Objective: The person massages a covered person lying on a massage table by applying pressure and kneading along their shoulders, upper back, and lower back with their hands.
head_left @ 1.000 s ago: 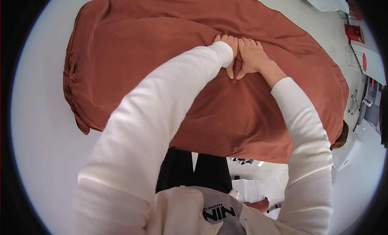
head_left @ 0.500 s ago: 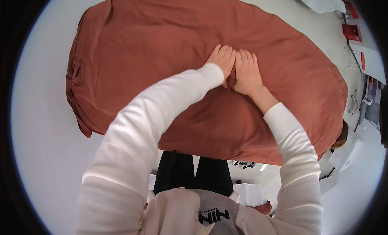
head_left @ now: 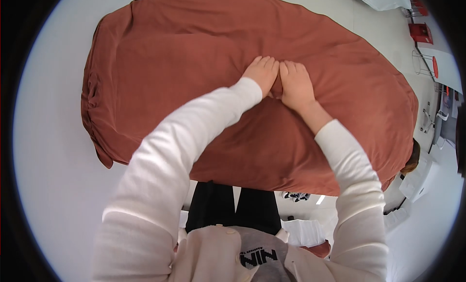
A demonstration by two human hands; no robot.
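A large reddish-brown sheet (head_left: 194, 64) covers a long, raised shape in front of me. Near its middle my left hand (head_left: 262, 74) presses down with the fingers bent into the cloth. Close beside it is my right hand (head_left: 296, 85), its fingers curled over the same fabric. Between the two hands a small fold of the sheet is bunched up, and the thumbs are mostly hidden there. Both forearms reach forward in white sleeves.
Brown hair (head_left: 413, 157) shows at the sheet's right edge. Red stools (head_left: 434, 67) and a red box (head_left: 420, 33) stand along the far right. Behind my legs are shoes (head_left: 296, 196) on the floor and a white cover (head_left: 305, 232).
My fingers have curled in more, and both hands have shifted slightly. The fold of cloth between them has changed shape.
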